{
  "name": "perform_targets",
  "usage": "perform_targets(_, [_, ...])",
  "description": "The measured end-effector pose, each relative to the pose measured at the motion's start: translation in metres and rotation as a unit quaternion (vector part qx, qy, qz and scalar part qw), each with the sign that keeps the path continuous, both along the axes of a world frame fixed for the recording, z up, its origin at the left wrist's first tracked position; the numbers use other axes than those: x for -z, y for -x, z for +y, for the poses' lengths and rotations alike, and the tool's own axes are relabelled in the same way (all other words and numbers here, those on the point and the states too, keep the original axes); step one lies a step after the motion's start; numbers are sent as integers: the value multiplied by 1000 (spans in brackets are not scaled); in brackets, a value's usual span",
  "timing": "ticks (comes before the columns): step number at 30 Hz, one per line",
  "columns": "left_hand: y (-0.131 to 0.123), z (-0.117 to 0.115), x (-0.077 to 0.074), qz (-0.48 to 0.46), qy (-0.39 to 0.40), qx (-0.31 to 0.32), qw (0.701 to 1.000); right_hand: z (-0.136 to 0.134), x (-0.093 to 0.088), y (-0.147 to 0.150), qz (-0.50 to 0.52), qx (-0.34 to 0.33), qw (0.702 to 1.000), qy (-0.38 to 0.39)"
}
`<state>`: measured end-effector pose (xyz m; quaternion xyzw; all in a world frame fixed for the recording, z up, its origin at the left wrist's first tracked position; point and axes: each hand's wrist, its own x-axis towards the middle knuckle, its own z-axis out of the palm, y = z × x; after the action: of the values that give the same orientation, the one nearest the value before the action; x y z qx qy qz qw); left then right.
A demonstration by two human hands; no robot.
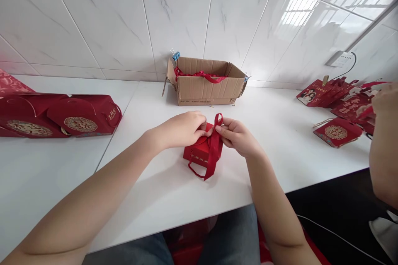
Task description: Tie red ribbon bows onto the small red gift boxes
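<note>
A small red gift box (199, 155) stands on the white table in front of me, gold lettering on its near side. Over its top runs a red ribbon (213, 155), looped upward at the back, with a tail hanging down the front. A twisted red cord (195, 172) droops from the box's near side. My left hand (189, 128) reaches in from the left, its fingers pinched on the ribbon at the box top. On the right, my right hand (234, 134) pinches the ribbon at the base of the loop between thumb and fingers.
An open cardboard box (209, 91) holding red ribbons stands against the tiled wall. Larger dark red gift boxes (93, 109) line the left side. At right are more red boxes (337, 132) and another person's arm (385, 145). The table's front edge lies close to my lap.
</note>
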<state>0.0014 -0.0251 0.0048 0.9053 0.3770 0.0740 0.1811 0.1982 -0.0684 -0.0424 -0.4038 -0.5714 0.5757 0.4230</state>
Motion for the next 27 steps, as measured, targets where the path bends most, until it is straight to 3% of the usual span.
perform_targets(11, [-7, -8, 3, 41, 24, -28, 998, 0, -1, -2, 13, 4, 999, 45])
perform_targets(18, [-4, -10, -2, 31, 50, -40, 997, -5, -8, -7, 0, -42, 998, 48])
perform_targets(22, [2, -10, -9, 27, 53, -42, 997, -6, -8, -3, -22, -2, 999, 37])
perform_targets(27, [16, -10, -21, -2, 48, -4, 999, -10, -11, 13, -89, 100, 991, 21])
